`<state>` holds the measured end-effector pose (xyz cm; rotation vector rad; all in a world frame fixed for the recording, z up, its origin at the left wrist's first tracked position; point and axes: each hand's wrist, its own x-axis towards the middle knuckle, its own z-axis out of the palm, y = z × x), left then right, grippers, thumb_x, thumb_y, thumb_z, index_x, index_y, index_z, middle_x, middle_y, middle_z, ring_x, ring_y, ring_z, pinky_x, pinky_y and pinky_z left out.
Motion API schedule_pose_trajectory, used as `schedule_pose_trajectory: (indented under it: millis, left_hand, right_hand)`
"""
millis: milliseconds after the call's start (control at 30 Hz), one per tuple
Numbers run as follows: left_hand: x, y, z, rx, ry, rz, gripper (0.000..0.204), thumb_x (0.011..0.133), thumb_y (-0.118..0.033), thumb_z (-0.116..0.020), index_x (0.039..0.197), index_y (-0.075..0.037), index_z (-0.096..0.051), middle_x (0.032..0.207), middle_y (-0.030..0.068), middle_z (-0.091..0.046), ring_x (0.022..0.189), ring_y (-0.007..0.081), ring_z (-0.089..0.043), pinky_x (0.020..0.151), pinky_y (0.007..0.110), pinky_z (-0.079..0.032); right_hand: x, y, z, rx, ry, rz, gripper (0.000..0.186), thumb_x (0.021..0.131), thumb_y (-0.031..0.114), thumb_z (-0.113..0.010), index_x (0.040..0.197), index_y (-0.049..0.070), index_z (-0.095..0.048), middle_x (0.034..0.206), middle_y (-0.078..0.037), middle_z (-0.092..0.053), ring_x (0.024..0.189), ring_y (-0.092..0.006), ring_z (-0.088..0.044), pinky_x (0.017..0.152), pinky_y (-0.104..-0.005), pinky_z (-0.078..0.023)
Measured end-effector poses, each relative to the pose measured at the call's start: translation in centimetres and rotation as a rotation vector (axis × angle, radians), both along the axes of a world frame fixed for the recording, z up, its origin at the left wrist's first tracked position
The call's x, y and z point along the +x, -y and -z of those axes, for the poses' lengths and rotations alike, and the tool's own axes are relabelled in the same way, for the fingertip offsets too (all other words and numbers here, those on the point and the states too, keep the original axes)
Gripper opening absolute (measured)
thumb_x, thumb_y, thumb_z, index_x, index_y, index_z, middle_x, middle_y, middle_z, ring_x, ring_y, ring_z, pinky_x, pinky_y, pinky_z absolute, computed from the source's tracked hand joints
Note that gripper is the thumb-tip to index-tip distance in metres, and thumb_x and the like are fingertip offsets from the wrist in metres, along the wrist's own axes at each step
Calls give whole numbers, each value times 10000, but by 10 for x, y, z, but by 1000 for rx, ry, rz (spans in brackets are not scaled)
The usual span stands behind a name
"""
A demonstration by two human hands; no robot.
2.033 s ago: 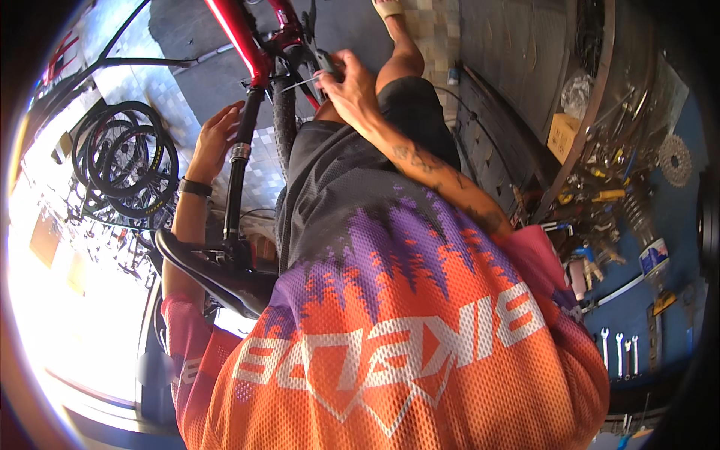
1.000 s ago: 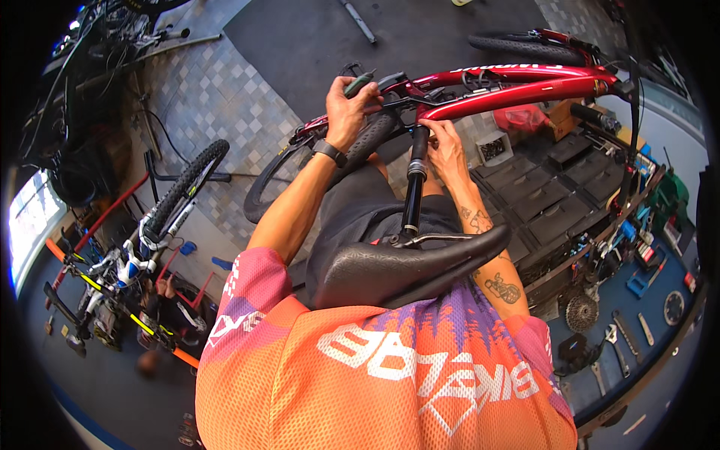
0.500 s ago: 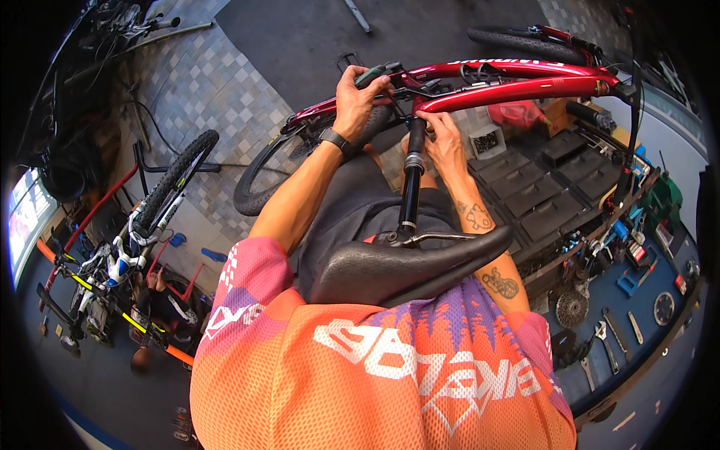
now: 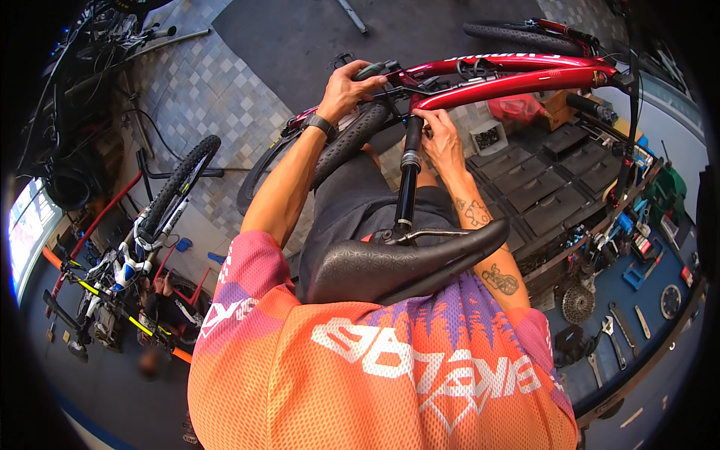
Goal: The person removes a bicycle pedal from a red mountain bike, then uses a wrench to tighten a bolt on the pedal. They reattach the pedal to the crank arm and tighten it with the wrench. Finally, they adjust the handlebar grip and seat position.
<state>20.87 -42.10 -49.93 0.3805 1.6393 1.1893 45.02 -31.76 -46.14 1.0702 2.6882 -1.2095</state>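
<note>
A red bicycle frame [image 4: 502, 88] lies across the space in front of me. Its black seatpost [image 4: 406, 180] points toward me, ending in a black patterned saddle [image 4: 375, 264] close to my chest. My left hand [image 4: 346, 93] is closed around a dark, rounded, elongated piece [image 4: 369, 72] beside the frame, above the knobby rear tyre [image 4: 352, 142]. At the joint of frame and seatpost, my right hand [image 4: 442, 139] has its fingers curled, with a fingertip touching the red tube. What its fingers pinch there is hidden.
Right of me, a workbench holds wrenches [image 4: 613, 341], a cassette [image 4: 578, 303], a brake rotor [image 4: 670, 302] and black drawers [image 4: 544, 195]. At left stands another bicycle with a white fork [image 4: 146, 240]. Another person's arm [image 4: 184, 304] shows beyond it. A metal bar [image 4: 351, 15] lies on the dark mat.
My left hand has shifted slightly left and up with the dark piece. The rear tyre shows more plainly beneath it. My right hand stays at the seatpost joint.
</note>
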Motion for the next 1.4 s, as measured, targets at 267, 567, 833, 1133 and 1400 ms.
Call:
schedule_pose_trajectory:
  millis: [267, 567, 833, 1133, 1400]
  left_hand:
    - [-13, -10, -20, -237, -612, 330, 530, 1064, -473, -539, 1384, -74, -675, 1178, 232, -756, 1118, 424, -712, 962, 490, -547]
    - [-11, -26, -38, -463, -561, 406, 510, 1069, -476, -496, 1395, -120, -661, 1209, 208, -754, 1164, 412, -696, 985, 499, -526]
    - [-21, -23, -16, -230, -352, 405, 514, 1105, -481, -496, 1297, -48, -696, 1118, 229, -745, 1078, 399, -707, 945, 473, -516]
    - [-4, -48, -41, -707, -547, 318, 576, 1023, -520, -558, 1194, -12, -767, 1221, 295, -728, 1219, 464, -673, 1027, 514, -527]
    - [-1, -47, -42, -470, -1171, 691, 582, 968, -313, -596, 1381, 97, -582, 1022, 219, -776, 919, 354, -778, 815, 445, -614]
  right_hand:
    - [-1, 2, -1, -25, 14, 34, 457, 860, 27, -731, 1293, 170, -710, 1160, -96, -646, 1045, -331, -670, 894, -445, -558]
    - [-2, 4, 1, 31, 16, 21, 496, 851, -43, -670, 1299, 166, -701, 1181, -109, -644, 1090, -355, -672, 933, -451, -558]
    - [1, 6, 6, 18, -10, 7, 540, 835, -30, -724, 1332, 173, -668, 1236, -104, -621, 1114, -378, -671, 942, -469, -558]
    - [-5, 15, -4, 3, -44, 100, 466, 827, 36, -725, 1284, 125, -715, 1187, -119, -663, 1135, -356, -650, 970, -455, -529]
    - [5, 14, -1, 38, -66, -2, 634, 803, -63, -698, 1413, 76, -594, 1277, -191, -597, 1184, -438, -618, 971, -495, -527]
